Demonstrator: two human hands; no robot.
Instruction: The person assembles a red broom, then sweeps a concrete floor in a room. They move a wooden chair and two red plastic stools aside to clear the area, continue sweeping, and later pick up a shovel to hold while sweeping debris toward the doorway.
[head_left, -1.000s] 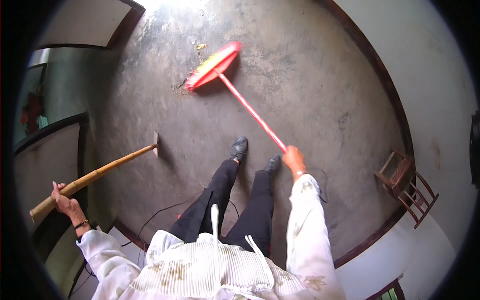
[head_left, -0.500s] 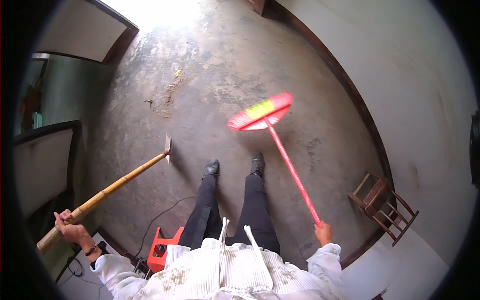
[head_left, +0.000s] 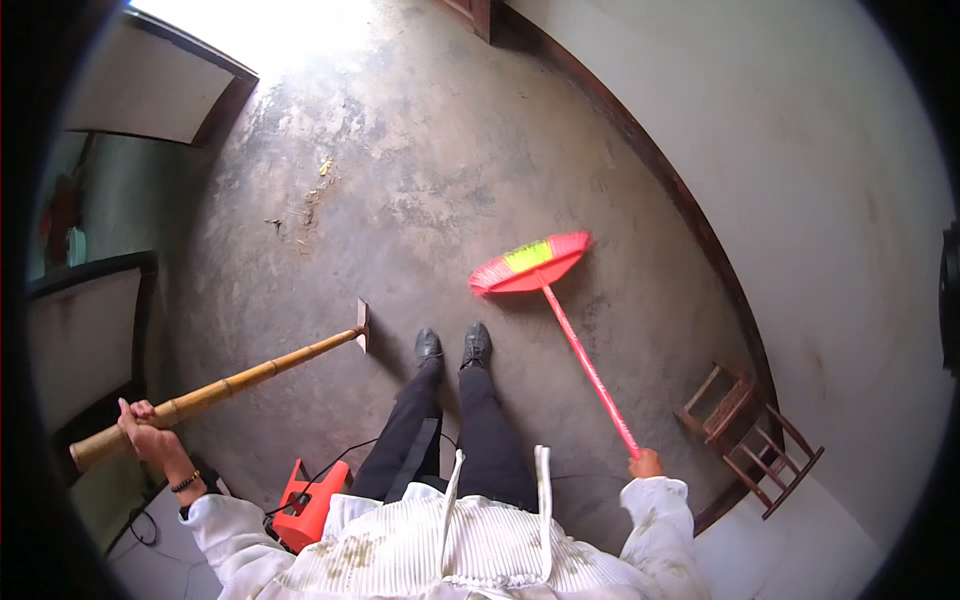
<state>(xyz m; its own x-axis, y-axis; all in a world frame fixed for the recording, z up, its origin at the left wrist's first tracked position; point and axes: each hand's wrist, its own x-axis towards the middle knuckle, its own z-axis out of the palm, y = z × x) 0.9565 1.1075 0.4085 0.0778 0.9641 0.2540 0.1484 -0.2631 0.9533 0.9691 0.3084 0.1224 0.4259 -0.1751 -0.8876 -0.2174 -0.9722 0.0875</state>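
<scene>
My left hand (head_left: 152, 440) is wrapped round the thick end of a bamboo pole at the lower left. The pole belongs to a hoe (head_left: 250, 376), whose flat metal blade hangs a little in front of my left shoe. In my right hand (head_left: 646, 463) is the upper end of the handle of a red broom (head_left: 532, 264). Its wide head, pink-red with a yellow-green middle, is low over the concrete ahead of my right shoe; whether the bristles touch I cannot tell. A small strip of dirt and debris (head_left: 309, 212) lies on the floor farther ahead, left of the broom.
A small dark wooden chair (head_left: 740, 415) stands against the white wall on the right. A red plastic stool (head_left: 311, 508) is by my left hip, with a black cable (head_left: 345, 450) near it. Dark-framed panels (head_left: 85, 325) line the left side; bright light enters at the far left.
The broom head has come nearer and slightly right. My right foot has drawn in beside the left one. The hoe blade now hangs closer to my left shoe.
</scene>
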